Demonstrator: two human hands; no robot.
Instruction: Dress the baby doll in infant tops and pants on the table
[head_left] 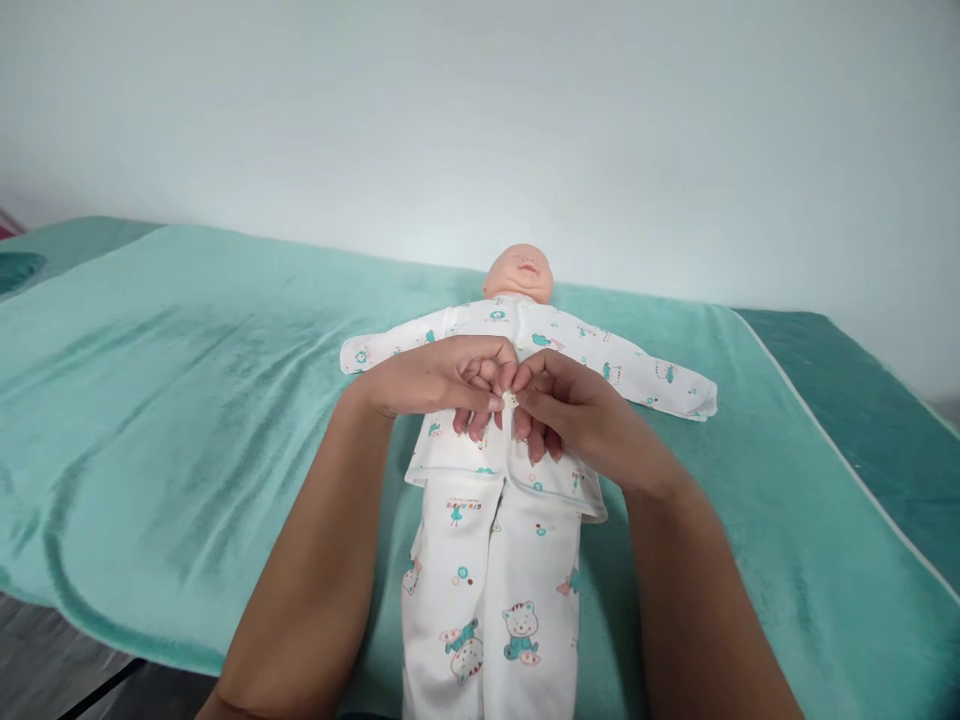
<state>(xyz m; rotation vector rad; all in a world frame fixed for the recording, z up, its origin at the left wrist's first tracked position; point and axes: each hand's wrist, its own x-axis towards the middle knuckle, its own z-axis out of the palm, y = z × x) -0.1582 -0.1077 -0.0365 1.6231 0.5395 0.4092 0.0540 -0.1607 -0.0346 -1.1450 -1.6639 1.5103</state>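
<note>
Shows a pale wall [480, 120] across the top. Has teal cloth [225, 420] below it, grey floor [45, 650] at lower left.

Shirt [540, 325] and trousers [517, 570]: smooth, matt printed cloth. Button [510, 398]: plastic-looking. Doll's head [521, 268]: smooth plastic, faint sheen. Blanket [187, 400]: plush cloth, velvety nap, soft sheen along creases. Wall [480, 120]: smooth, matt.

Trousers [525, 570]: red capital lettering [466, 503] near the top of the leg on the left, its first letter apparently G, the rest too blurred to make out.
Line beneath: smaller red print, unreadable.
Shirt [551, 482]: printed pattern, no word legible.
</note>
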